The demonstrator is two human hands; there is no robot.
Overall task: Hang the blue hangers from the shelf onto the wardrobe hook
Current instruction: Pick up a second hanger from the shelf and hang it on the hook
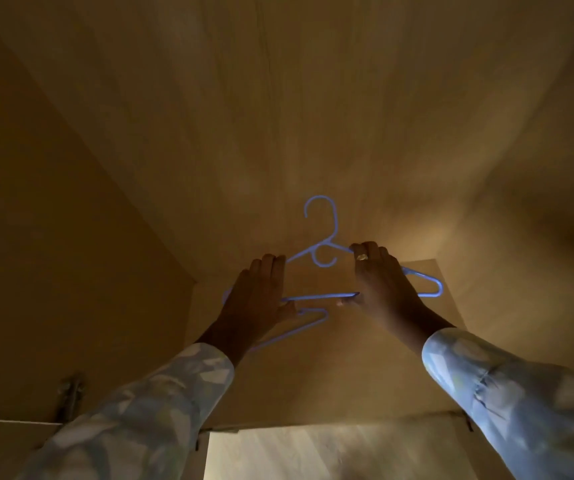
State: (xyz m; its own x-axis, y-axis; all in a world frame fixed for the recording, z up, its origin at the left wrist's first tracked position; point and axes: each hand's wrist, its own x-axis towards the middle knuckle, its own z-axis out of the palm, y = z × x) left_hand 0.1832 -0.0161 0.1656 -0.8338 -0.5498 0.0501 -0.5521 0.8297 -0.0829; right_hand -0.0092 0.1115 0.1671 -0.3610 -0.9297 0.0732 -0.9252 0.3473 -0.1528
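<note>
Two blue plastic hangers are inside a wooden wardrobe compartment. The upper blue hanger (323, 252) points its hook up toward the back panel. My right hand (377, 278), wearing a ring, grips its right shoulder and bottom bar. My left hand (257, 296) covers its left end, fingers over the shoulder, thumb by the bar. A second blue hanger (304, 323) shows below my left hand, partly hidden by my wrist. The shelf board (347, 368) lies under both. No wardrobe hook is in sight.
Wooden side walls (53, 237) close in left and right, with the back panel (313, 116) ahead. A metal hinge (70, 393) sits on the left wall near the front edge. Pale floor (330, 452) shows below the shelf edge.
</note>
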